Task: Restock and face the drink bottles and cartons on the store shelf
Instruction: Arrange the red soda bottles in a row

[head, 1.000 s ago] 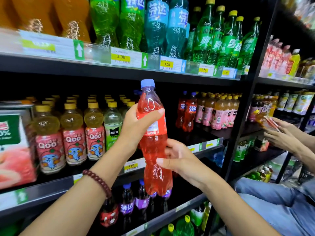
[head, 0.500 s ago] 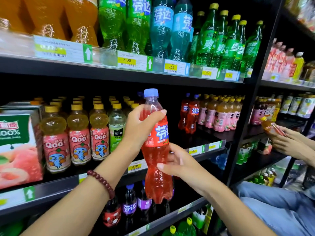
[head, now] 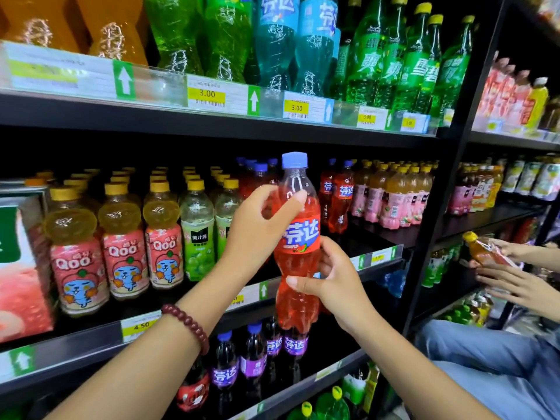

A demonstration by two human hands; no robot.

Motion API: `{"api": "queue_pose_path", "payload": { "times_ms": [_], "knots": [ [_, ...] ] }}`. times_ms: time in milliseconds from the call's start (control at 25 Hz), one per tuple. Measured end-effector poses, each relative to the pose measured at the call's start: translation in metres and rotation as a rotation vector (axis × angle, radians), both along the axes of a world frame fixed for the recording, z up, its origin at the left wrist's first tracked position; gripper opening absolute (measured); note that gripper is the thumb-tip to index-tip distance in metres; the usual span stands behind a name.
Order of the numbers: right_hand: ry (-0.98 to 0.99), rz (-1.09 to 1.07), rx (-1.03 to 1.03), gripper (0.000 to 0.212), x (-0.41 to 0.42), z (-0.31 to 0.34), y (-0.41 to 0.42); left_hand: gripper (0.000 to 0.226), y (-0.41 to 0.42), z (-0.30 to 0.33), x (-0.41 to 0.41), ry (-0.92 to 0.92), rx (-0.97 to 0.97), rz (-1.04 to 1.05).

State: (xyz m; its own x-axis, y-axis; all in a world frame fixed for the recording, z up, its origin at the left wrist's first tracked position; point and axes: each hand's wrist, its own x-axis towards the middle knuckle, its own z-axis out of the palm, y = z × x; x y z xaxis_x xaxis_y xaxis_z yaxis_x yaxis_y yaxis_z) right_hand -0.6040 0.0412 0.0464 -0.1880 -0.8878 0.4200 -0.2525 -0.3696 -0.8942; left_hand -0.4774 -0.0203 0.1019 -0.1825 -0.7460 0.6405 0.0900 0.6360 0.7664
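Note:
A red soda bottle (head: pixel 298 259) with a blue cap and a red label stands upright in the air in front of the middle shelf (head: pixel 378 234). My left hand (head: pixel 257 228) grips its upper body, thumb across the front. My right hand (head: pixel 336 283) grips its lower waist from the right. The label's lettering faces me. Behind the bottle, more red soda bottles (head: pixel 338 195) stand on the shelf, with a dark gap in front of them.
Yellow-capped juice bottles (head: pixel 121 250) and a peach juice carton (head: pixel 18 268) fill the shelf's left. Pink-labelled bottles (head: pixel 394 201) stand to the right. Green and blue sodas (head: pixel 303 40) sit above, purple sodas (head: pixel 254 359) below. At the right, another person's hands (head: pixel 521 283) hold an orange bottle (head: pixel 485 250).
The red bottle has turned in my hands, so its label lettering now faces me. It sits slightly further right and nearer the shelf.

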Motion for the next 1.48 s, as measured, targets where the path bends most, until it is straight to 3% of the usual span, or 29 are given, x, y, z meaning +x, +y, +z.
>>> {"api": "queue_pose_path", "payload": {
  "times_ms": [120,320,400,560,800,1480],
  "knots": [
    [-0.084,-0.067,-0.043,0.052,-0.021,0.003,-0.022,0.030,-0.031,-0.036,-0.001,-0.158,0.089,0.084],
    [-0.108,-0.178,-0.123,0.052,-0.052,0.008,-0.079,0.038,-0.075,-0.090,0.003,-0.832,0.135,0.191],
    [-0.089,-0.196,-0.137,0.054,-0.059,0.006,-0.102,0.031,-0.085,-0.094,0.000,-0.980,0.075,0.184],
    [-0.021,-0.208,-0.098,0.060,-0.066,-0.011,-0.139,0.024,-0.098,-0.101,-0.012,-0.988,0.015,0.103],
    [0.083,-0.201,-0.004,0.058,-0.067,-0.035,-0.169,0.025,-0.106,-0.106,-0.014,-0.879,0.111,-0.005],
    [-0.090,-0.109,0.238,0.022,-0.063,-0.034,-0.236,0.024,-0.116,-0.113,-0.010,-0.776,0.244,-0.218]
  ]
}}
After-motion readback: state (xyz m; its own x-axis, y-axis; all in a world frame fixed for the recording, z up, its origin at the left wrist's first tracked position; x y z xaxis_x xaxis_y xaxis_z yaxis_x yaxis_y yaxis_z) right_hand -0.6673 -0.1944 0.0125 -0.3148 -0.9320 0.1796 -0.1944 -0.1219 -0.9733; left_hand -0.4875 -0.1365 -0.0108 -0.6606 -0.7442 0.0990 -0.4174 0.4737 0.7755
